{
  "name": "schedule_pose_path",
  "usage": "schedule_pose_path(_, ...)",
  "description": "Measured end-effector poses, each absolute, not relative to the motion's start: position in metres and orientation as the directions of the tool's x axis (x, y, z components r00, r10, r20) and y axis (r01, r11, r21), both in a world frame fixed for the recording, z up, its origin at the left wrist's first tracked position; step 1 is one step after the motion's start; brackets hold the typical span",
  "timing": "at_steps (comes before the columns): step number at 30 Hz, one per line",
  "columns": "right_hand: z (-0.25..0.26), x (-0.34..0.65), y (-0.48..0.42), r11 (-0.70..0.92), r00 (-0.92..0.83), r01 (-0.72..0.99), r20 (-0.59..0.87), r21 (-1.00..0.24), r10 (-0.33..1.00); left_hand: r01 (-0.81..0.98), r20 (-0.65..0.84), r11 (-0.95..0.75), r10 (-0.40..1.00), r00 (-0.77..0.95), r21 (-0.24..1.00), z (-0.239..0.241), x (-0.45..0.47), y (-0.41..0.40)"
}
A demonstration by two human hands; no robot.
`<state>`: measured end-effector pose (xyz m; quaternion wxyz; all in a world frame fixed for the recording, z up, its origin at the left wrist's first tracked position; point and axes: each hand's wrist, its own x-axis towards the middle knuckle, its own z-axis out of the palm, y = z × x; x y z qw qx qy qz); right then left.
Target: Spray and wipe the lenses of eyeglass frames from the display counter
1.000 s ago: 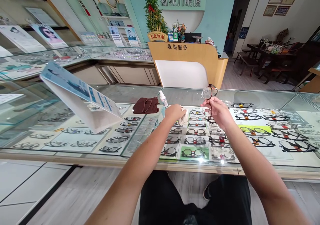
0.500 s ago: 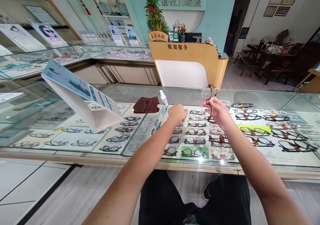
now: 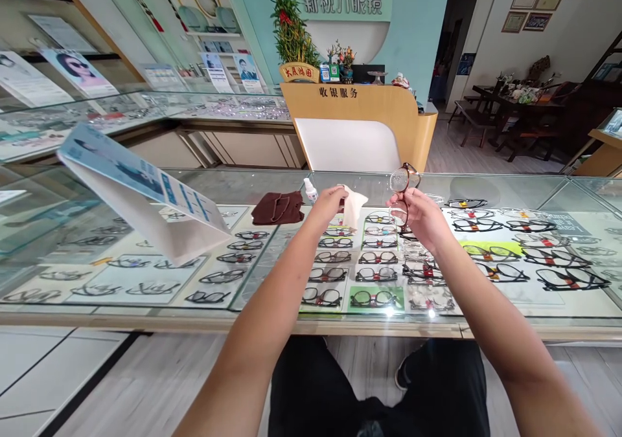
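Above the glass counter, my right hand [image 3: 422,215] grips a pair of eyeglasses [image 3: 406,177] near the middle, the frame turned on end with one lens above the fingers and one beside them. My left hand [image 3: 331,205] is closed on a pale cleaning cloth [image 3: 355,208], which hangs from the fingertips towards the glasses. A gap separates the cloth from the lenses. Just behind the left hand stands a white spray bottle [image 3: 310,190]. Left of it a dark brown pouch [image 3: 278,208] lies on the counter top.
The glass display counter [image 3: 272,309] spans the view, with rows of eyeglasses [image 3: 376,274] under its top. A tilted card stand [image 3: 140,191] rises on the left. Beyond is a wooden cashier desk [image 3: 418,123]; my legs are close below the counter's front edge.
My left hand has lifted from the counter with the cloth now showing in its fingers. My right hand keeps the eyeglasses raised, almost unmoved. The view has shifted slightly.
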<state>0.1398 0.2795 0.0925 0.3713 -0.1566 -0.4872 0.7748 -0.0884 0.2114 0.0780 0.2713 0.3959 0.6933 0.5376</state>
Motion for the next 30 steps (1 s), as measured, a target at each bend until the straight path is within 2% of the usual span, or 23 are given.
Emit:
schedule_pose_path(5, 0.094, 0.139, 0.275, -0.238, -0.65, -0.43, 0.116, -0.871, 0.751, 0.095, 0.117, -0.082, 0.878, -0.465, 0.992, 0.085, -0.072, 0.206)
schedule_pose_path(10, 0.09, 0.137, 0.272, -0.186, -0.616, -0.447, 0.15, -0.875, 0.773, -0.029, 0.14, -0.159, 0.932, -0.334, 0.987, 0.08, -0.054, 0.203)
schedule_pose_path(14, 0.085, 0.134, 0.272, -0.12, -0.564, -0.433, 0.165, -0.893, 0.809, 0.073, 0.218, -0.207, 0.95, -0.222, 0.976, 0.08, -0.039, 0.198)
schedule_pose_path(18, 0.082, 0.133, 0.273, -0.032, -0.522, -0.395, 0.195, -0.918, 0.831, 0.248, 0.339, -0.29, 0.922, -0.184, 0.924, 0.084, -0.029, 0.191)
schedule_pose_path(22, 0.082, 0.132, 0.272, 0.023, -0.508, -0.376, 0.226, -0.926, 0.831, 0.377, 0.383, -0.305, 0.911, -0.152, 0.874, 0.087, -0.025, 0.185)
schedule_pose_path(26, 0.081, 0.131, 0.271, 0.065, -0.492, -0.345, 0.24, -0.936, 0.837, 0.551, 0.446, -0.311, 0.886, -0.126, 0.774, 0.087, -0.024, 0.182)
schedule_pose_path(30, 0.079, 0.131, 0.27, 0.109, -0.475, -0.339, 0.27, -0.934, 0.838, 0.645, 0.492, -0.337, 0.868, -0.07, 0.686, 0.087, -0.022, 0.178)
